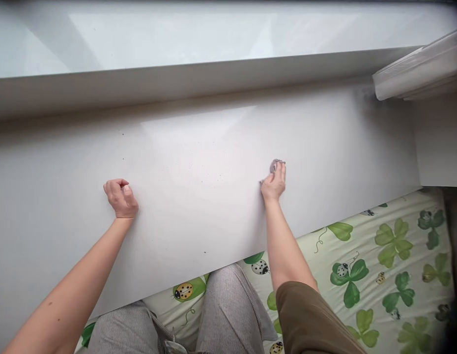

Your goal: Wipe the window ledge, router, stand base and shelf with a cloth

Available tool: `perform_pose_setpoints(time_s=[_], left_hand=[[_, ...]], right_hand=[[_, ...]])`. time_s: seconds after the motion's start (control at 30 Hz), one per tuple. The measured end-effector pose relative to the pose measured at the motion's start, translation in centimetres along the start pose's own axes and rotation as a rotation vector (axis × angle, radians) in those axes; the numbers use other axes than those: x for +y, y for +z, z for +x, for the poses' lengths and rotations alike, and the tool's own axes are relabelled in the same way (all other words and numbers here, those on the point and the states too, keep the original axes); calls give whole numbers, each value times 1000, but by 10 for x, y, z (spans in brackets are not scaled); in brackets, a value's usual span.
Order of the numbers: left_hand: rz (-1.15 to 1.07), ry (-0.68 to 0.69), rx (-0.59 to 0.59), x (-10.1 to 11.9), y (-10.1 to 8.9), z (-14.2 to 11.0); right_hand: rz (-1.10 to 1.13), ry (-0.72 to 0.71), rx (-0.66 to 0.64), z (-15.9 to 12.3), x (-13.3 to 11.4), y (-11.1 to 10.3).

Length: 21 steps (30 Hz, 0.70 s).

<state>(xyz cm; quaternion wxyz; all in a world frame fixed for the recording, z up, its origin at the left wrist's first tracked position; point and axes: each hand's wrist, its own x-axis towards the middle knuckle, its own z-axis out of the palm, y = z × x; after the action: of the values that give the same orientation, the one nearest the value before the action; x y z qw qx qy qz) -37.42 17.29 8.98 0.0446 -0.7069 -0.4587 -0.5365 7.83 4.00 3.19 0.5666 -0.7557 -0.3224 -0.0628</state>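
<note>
A broad white window sill [199,162] spans the view in front of me. My left hand [120,197] rests on it as a loose fist, fingers curled under, with nothing visible in them. My right hand [274,180] lies further right on the sill, its fingers pressed down on a small greyish-purple cloth [275,163] that pokes out beyond the fingertips. A few dark specks dot the sill between and beyond the hands.
Behind the sill rises a white window frame [177,86] with glass above. An open window sash [416,71] juts in at the upper right. Below the sill lies bedding with a clover-and-ladybird print [390,255]; my striped trouser knees [228,305] rest on it.
</note>
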Motion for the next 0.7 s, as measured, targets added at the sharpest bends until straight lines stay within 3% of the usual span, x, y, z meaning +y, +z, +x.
perform_pose_setpoints(time_s=[0.03,0.1,0.2,0.27,0.37,0.43,0.47,0.53,0.63,0.7], left_hand=[[-27,-17,22,0,-1,0],[-79,-36,18,0,-6,-1],[-125,16,-72,-3,-26,-5],[-109,58,-99,-11,-49,-10],[-33,68,-69,-28,-92,-21],[26,42,-46,-42,-122,-30],[51,18,-46,-49,-136,-35],[90,-39,-62,-65,-161,-45],[129,-100,-98,-91,-191,-57],[163,-136,-101,-110,-205,-64]], right_hand=[[-45,24,11,-13,-15,19],[-51,-74,-82,-53,-62,60],[-43,-422,-348,-140,-153,118],[3,-577,-497,-200,-217,149],[154,-689,-698,-263,-292,179],[312,-614,-788,-276,-314,183],[402,-531,-806,-273,-314,178],[581,-308,-777,-255,-287,153],[759,44,-599,-207,-203,84],[764,206,-385,-175,-140,33]])
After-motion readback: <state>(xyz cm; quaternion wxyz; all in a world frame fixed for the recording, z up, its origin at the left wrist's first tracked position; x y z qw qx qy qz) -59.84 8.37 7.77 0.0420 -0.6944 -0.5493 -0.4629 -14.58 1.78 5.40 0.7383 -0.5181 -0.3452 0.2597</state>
